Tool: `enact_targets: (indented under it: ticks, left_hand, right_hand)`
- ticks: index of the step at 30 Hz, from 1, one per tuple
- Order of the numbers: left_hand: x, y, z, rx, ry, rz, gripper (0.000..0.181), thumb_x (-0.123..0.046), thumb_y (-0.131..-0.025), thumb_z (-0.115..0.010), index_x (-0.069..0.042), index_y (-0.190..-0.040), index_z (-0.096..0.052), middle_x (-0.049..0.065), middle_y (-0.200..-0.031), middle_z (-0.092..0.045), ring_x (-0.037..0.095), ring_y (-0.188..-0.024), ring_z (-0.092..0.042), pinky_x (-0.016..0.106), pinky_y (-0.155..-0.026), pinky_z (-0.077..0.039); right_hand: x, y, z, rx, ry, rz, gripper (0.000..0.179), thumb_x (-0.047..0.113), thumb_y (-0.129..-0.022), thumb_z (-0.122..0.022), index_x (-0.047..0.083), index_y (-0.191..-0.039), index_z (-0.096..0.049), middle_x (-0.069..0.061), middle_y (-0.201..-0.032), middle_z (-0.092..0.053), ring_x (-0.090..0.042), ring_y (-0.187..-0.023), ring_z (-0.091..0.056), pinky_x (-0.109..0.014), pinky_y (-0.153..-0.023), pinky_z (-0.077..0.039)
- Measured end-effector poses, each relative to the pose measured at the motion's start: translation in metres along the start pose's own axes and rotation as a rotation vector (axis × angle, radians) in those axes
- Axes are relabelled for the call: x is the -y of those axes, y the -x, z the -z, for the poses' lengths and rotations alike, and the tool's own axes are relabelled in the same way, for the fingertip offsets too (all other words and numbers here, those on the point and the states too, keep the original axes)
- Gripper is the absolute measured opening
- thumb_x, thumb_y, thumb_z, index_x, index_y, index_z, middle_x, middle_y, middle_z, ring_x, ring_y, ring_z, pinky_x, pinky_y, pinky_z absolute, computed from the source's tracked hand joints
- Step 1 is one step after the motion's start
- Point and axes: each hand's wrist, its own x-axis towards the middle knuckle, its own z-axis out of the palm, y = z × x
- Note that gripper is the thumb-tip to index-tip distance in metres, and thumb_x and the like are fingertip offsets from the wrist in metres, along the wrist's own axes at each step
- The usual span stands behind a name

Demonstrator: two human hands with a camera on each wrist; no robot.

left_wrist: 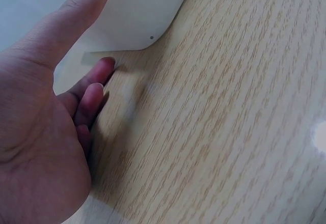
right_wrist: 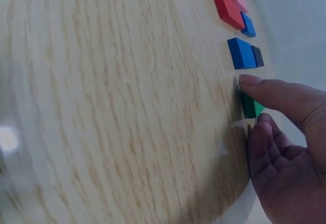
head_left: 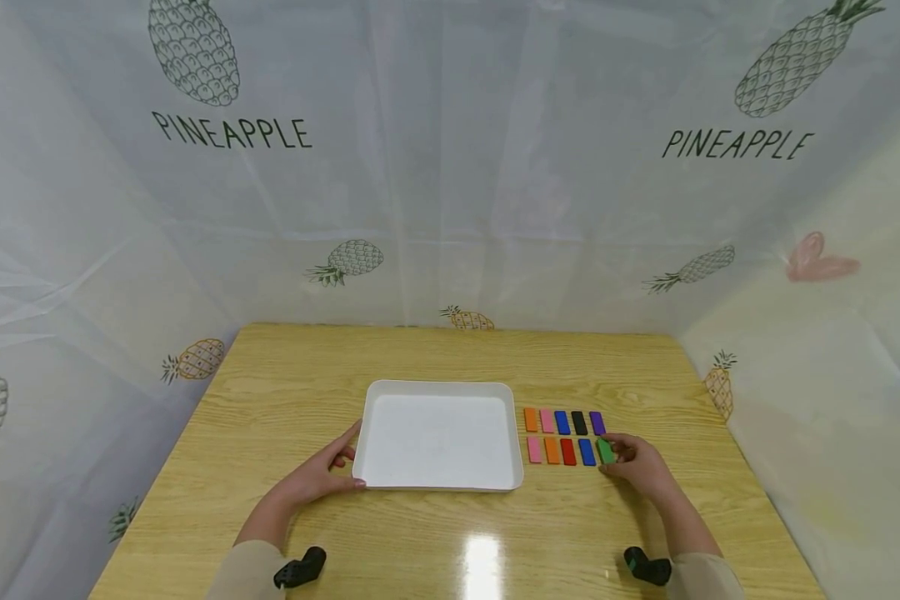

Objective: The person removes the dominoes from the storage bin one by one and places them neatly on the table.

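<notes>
A white rectangular tray (head_left: 442,437) lies on the wooden table. My left hand (head_left: 311,479) is at its left side, with the thumb at the front left corner and the index finger stretched along the left wall. The other fingers bend loosely by the tray wall (left_wrist: 137,15) in the left wrist view. To the right of the tray, my right hand (head_left: 641,467) pinches a green block (head_left: 606,451) between thumb and fingers at its two ends. That block is at the right end of the front row; the right thumb (right_wrist: 275,94) partly covers it in the right wrist view.
Several flat blocks form two rows right of the tray. The back row has orange, pink, blue, a black block (head_left: 579,423) and a purple block (head_left: 597,423). Beside the green one lie a blue block (head_left: 587,452) and a red block (head_left: 567,452). A pineapple-print curtain (head_left: 450,167) surrounds the table.
</notes>
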Motion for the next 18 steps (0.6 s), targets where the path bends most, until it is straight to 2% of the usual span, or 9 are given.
enact_targets:
  ticks: [7,18]
  left_hand:
    - [-0.0001,-0.0003,0.0003,-0.003,0.0,0.0,0.099,-0.021,-0.082,-0.081,-0.013,-0.157,-0.017,0.011,-0.112,-0.046,0.026,-0.098,-0.036,0.035,-0.081,-0.033]
    - [-0.0006,-0.0002,0.0007,-0.007,0.029,0.015,0.099,-0.021,-0.082,-0.081,-0.014,-0.157,-0.017,0.011,-0.111,-0.046,0.026,-0.096,-0.036,0.037,-0.08,-0.033]
  right_hand:
    - [-0.0016,-0.0021,-0.0008,0.006,0.014,0.014,0.055,0.005,-0.08,-0.079,-0.006,-0.129,-0.057,-0.014,-0.103,-0.054,-0.023,-0.079,-0.047,-0.032,-0.061,-0.043]
    - [-0.0041,-0.005,0.0005,0.022,0.012,0.0,0.057,0.01,-0.079,-0.081,-0.006,-0.129,-0.057,-0.016,-0.107,-0.055,-0.025,-0.087,-0.048,-0.036,-0.068,-0.044]
